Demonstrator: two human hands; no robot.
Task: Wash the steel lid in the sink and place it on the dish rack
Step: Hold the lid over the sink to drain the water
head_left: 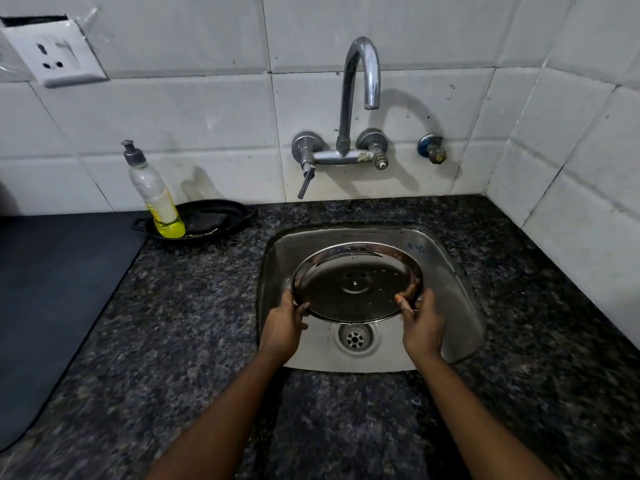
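1. Steel lid [356, 284]: held over the sink [460, 306], inside its basin, tilted with the underside facing the camera and the far rim higher. Water droplets show on its surface. It sits above and just behind the drain [355, 338].
2. Left hand [282, 327]: closed on the lid's left rim, fingers wrapped behind the edge, thumb at the front. The forearm runs straight in from the near edge of the counter [194, 306] toward the sink.
3. Right hand [423, 327]: closed on the lid's right rim, thumb laid over the inner face, fingers behind. The forearm mirrors the left one, angled inward toward the sink.
4. Faucet [360, 95]: wall-mounted behind the sink, spout over the basin's far side; no water stream visible.
5. Soap bottle [156, 195]: leaning, standing in a black tray [221, 216] on the counter, left of and behind the sink.
6. Dark mat [52, 289]: on the counter, well left of the sink.
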